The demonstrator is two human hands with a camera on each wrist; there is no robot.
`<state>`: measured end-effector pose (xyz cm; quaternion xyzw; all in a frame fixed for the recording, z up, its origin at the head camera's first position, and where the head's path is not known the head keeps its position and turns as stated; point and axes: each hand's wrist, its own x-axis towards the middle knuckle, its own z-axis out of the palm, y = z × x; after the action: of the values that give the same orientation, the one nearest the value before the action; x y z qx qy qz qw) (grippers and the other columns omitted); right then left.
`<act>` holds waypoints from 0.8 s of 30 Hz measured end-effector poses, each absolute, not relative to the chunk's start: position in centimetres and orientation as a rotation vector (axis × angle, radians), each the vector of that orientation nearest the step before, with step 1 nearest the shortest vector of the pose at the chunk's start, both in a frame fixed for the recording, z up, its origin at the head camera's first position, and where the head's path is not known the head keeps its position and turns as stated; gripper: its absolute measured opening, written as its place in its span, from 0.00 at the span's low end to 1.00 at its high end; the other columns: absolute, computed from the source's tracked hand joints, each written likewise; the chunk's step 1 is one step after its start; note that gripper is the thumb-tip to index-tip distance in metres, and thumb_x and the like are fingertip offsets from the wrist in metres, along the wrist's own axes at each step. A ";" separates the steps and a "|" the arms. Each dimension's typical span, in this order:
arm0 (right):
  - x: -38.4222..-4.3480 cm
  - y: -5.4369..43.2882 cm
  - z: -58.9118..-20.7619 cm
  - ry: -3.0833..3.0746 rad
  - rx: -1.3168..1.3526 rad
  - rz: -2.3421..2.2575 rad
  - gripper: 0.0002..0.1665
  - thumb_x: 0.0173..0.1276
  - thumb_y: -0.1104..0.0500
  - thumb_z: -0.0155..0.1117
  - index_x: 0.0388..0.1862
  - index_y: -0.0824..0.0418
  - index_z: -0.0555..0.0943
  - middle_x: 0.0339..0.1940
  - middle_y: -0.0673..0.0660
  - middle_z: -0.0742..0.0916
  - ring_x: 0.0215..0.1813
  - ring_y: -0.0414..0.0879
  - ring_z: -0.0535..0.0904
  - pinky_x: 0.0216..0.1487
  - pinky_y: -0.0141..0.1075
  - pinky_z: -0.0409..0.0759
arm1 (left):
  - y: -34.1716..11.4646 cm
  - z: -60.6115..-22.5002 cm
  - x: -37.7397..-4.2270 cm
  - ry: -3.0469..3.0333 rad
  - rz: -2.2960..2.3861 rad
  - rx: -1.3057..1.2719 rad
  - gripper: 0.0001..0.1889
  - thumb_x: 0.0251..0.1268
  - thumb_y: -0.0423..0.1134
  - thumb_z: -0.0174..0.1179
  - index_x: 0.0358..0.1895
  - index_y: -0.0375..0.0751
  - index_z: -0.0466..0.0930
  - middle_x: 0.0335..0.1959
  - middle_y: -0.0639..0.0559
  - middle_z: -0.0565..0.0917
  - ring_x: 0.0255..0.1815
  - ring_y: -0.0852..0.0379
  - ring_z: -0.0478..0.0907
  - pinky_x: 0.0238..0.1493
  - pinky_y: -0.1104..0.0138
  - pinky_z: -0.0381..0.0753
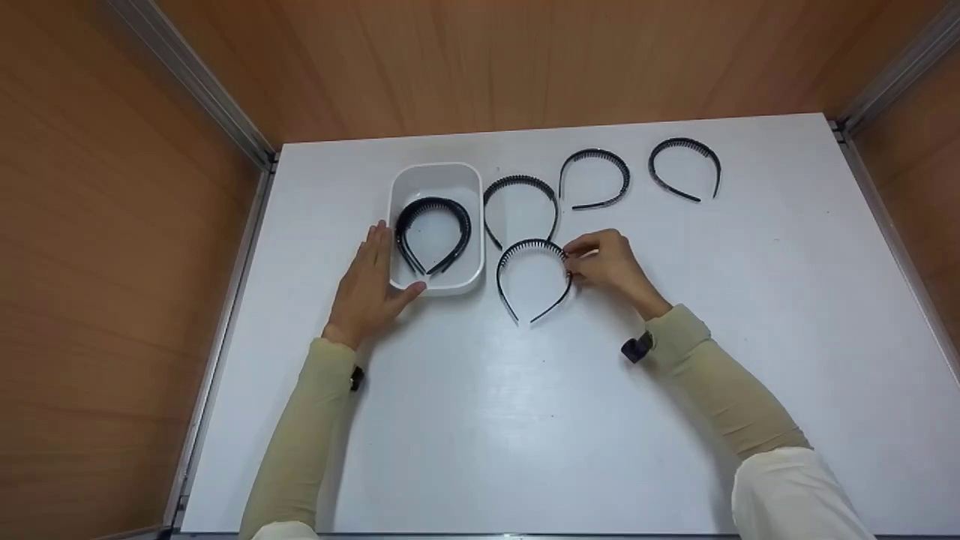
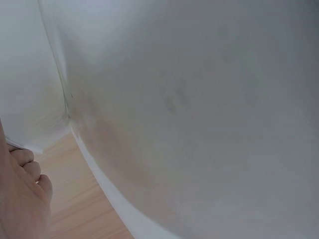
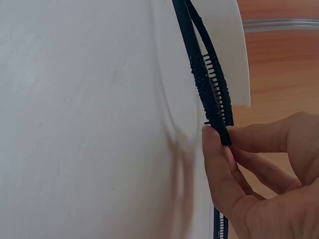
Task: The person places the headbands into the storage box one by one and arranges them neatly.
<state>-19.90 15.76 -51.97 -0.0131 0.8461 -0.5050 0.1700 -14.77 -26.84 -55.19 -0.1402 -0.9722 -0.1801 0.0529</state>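
Note:
A white plastic bin [image 1: 480, 184] contains several black toothed headbands [image 1: 463, 225] nested together. Along its left wall lie the straight fingers of my left hand [image 1: 365, 289], with the thumb at the front rim. Just right of the bin, my right hand [image 1: 609, 264] pinches a black headband [image 1: 534, 243] by the right side of its arc, between thumb and fingertips. That headband's open ends point toward me. The right wrist view shows the headband [image 3: 202, 82] edge-on in the pinch, raised over the table with its shadow below.
Another headband [image 1: 520, 180] lies beside the bin, just behind the held one. Two more, one headband [image 1: 619, 166] and a farther headband [image 1: 684, 142], lie toward the back right of the white table [image 1: 480, 420]. Wooden panels [image 1: 480, 67] enclose the table's back and sides.

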 end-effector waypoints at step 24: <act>-21.8 14.7 -49.1 2.313 -0.047 -1.589 0.16 0.71 0.69 0.70 0.57 0.69 0.89 0.52 0.64 0.89 0.40 0.42 0.91 0.46 0.36 0.93 | -26.8 -55.2 -14.8 -2.937 -0.552 -0.426 0.60 0.71 0.76 0.54 0.88 0.35 0.42 0.90 0.42 0.45 0.91 0.45 0.42 0.90 0.54 0.46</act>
<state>-21.83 14.69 -49.07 -0.0165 0.8126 -0.5582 0.1665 -14.79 -26.81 -55.22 -0.1408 -0.9711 -0.1825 0.0613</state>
